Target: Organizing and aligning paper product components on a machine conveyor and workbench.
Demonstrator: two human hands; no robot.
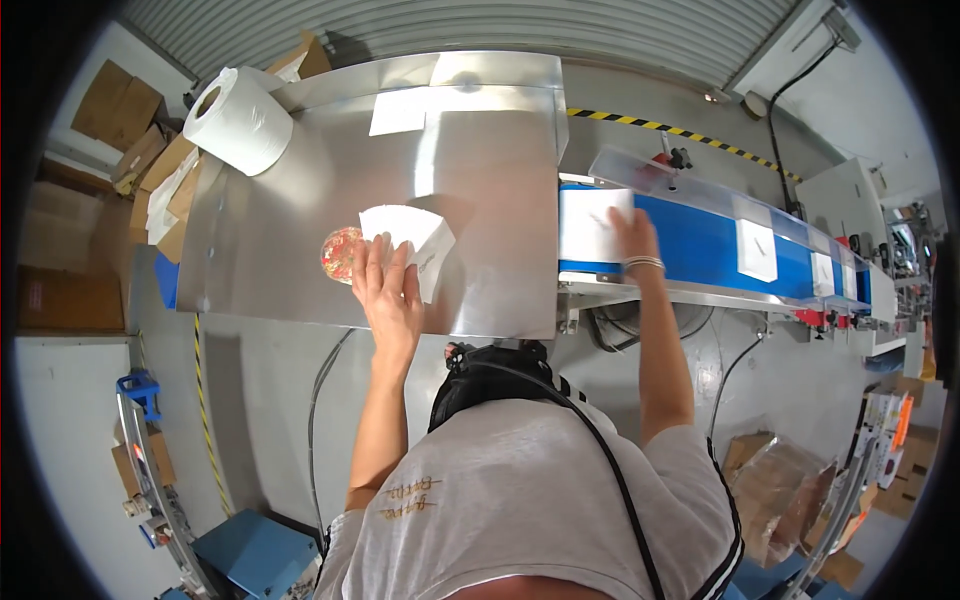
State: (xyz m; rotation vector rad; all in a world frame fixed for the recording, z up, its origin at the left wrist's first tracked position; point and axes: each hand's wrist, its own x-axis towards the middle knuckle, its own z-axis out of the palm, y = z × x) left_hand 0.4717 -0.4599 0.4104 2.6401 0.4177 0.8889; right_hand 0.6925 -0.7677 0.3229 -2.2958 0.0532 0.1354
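Note:
A fanned stack of flat white paper pieces point(415, 228) lies on the steel table point(300, 215). My left hand point(388, 300) rests on the stack's near left part, fingers stretched out and apart. Touching that side is a round red object with a multicoloured pattern point(340, 254), partly covered by the hand. Over at the near end of the blue conveyor belt point(690, 240), my right hand point(636, 240) is at the right edge of a single white piece point(588, 225). Motion blurs its fingers, so their grip is unclear.
Farther along the belt lie more white pieces point(756, 250), beside a clear plastic guard point(690, 190). A large white roll point(245, 125) stands at the table's far left corner. Another white sheet point(398, 111) lies near the back. Cardboard boxes point(165, 195) stand left of the table.

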